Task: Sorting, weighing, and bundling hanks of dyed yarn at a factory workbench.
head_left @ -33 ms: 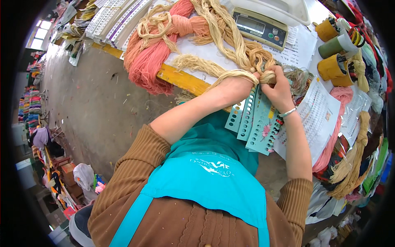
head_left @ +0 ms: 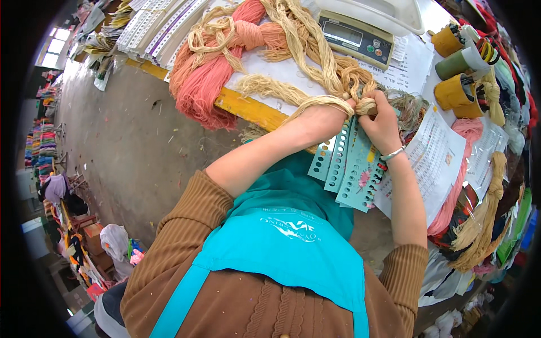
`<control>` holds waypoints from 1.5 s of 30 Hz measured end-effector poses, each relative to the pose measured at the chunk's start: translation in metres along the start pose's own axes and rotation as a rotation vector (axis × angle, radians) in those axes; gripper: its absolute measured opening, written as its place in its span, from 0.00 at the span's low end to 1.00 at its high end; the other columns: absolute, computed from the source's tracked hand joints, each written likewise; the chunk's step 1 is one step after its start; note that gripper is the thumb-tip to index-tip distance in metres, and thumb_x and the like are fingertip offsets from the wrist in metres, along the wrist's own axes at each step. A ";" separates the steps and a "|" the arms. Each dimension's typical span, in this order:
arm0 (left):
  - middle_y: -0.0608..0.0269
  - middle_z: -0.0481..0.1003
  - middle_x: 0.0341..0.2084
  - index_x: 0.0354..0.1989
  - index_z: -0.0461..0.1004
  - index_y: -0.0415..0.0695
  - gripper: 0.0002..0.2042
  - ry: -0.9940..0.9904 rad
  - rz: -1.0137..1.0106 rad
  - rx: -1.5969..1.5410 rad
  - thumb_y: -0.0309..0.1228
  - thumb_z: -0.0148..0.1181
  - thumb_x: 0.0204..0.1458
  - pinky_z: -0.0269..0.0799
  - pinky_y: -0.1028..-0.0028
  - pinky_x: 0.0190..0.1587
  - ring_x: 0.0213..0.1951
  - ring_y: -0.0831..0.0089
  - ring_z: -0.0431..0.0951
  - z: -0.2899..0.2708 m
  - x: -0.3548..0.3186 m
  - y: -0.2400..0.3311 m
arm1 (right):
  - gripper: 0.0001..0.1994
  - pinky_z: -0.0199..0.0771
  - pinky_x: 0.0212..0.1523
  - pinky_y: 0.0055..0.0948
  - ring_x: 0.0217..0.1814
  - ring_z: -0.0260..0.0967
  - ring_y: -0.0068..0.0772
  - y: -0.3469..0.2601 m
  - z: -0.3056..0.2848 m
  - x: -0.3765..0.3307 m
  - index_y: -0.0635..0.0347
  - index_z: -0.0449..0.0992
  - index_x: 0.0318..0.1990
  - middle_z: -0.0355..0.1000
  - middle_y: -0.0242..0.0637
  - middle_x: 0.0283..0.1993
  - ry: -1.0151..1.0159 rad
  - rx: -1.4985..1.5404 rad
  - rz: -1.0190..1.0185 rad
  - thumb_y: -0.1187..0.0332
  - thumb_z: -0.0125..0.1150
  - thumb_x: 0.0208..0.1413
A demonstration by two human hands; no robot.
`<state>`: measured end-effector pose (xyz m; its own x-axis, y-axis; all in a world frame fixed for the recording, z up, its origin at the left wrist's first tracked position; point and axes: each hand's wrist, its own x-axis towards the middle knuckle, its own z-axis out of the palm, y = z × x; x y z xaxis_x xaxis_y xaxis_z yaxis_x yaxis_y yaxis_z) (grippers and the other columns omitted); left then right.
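Observation:
Beige thread skeins (head_left: 318, 59) run down the table toward me, tan ones among them, and bunch up between my hands. My right hand (head_left: 384, 125) is closed, its thumb and fingers pinching a thick beige loop of thread. My left hand (head_left: 333, 116) meets it from the left, closed at the same bunch; strands cross over the hand and hide most of its fingers. Below the hands, several pale green cards (head_left: 356, 169) with rows of punched holes hang past the table edge, some with small thread bits in the holes.
Pink and peach skeins (head_left: 205, 84) spill over the yellow table edge (head_left: 248, 107) at left. A digital scale (head_left: 355, 38) stands behind, under a clear tub. Yellow and green cups (head_left: 453, 93) are at right, near printed sheets (head_left: 431, 163). Stacked white cards (head_left: 160, 28) lie far left.

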<state>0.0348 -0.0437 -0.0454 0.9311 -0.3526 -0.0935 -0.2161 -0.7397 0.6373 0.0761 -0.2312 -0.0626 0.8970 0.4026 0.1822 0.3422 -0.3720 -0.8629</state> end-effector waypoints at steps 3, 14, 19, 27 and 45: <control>0.45 0.75 0.40 0.51 0.67 0.45 0.13 0.006 -0.007 -0.027 0.30 0.42 0.60 0.69 0.53 0.43 0.43 0.46 0.75 -0.004 0.000 -0.002 | 0.13 0.71 0.36 0.26 0.31 0.69 0.24 -0.004 0.002 -0.002 0.63 0.69 0.41 0.72 0.39 0.30 0.031 -0.132 -0.027 0.77 0.60 0.45; 0.47 0.75 0.30 0.37 0.74 0.40 0.08 0.162 0.059 0.059 0.31 0.52 0.59 0.70 0.58 0.37 0.35 0.51 0.76 -0.029 -0.024 -0.044 | 0.12 0.71 0.30 0.25 0.25 0.68 0.25 0.004 0.012 -0.006 0.61 0.71 0.39 0.70 0.35 0.26 0.069 -0.277 -0.070 0.78 0.61 0.44; 0.53 0.75 0.25 0.36 0.75 0.39 0.08 0.356 0.040 -0.059 0.31 0.54 0.59 0.69 0.64 0.34 0.29 0.61 0.75 -0.049 -0.055 -0.063 | 0.14 0.71 0.29 0.25 0.24 0.68 0.28 -0.016 0.010 -0.007 0.57 0.74 0.42 0.71 0.34 0.32 -0.039 -0.344 -0.131 0.74 0.63 0.46; 0.69 0.68 0.22 0.34 0.73 0.38 0.07 0.356 0.062 -0.516 0.29 0.55 0.60 0.63 0.77 0.31 0.28 0.81 0.65 -0.047 -0.071 -0.030 | 0.09 0.72 0.36 0.30 0.35 0.72 0.35 -0.019 0.013 -0.006 0.52 0.79 0.43 0.70 0.35 0.38 -0.076 -0.457 -0.203 0.68 0.57 0.55; 0.73 0.75 0.23 0.47 0.76 0.41 0.12 0.112 -0.139 -1.006 0.33 0.59 0.58 0.63 0.85 0.20 0.21 0.84 0.73 -0.185 -0.044 -0.135 | 0.18 0.72 0.35 0.32 0.33 0.71 0.35 -0.022 0.010 -0.009 0.49 0.78 0.47 0.71 0.35 0.41 -0.052 -0.536 -0.163 0.64 0.67 0.46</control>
<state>0.0773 0.1774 0.0140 0.9624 -0.2062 -0.1766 0.1950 0.0727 0.9781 0.0579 -0.2189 -0.0501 0.8105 0.5259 0.2579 0.5814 -0.6689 -0.4631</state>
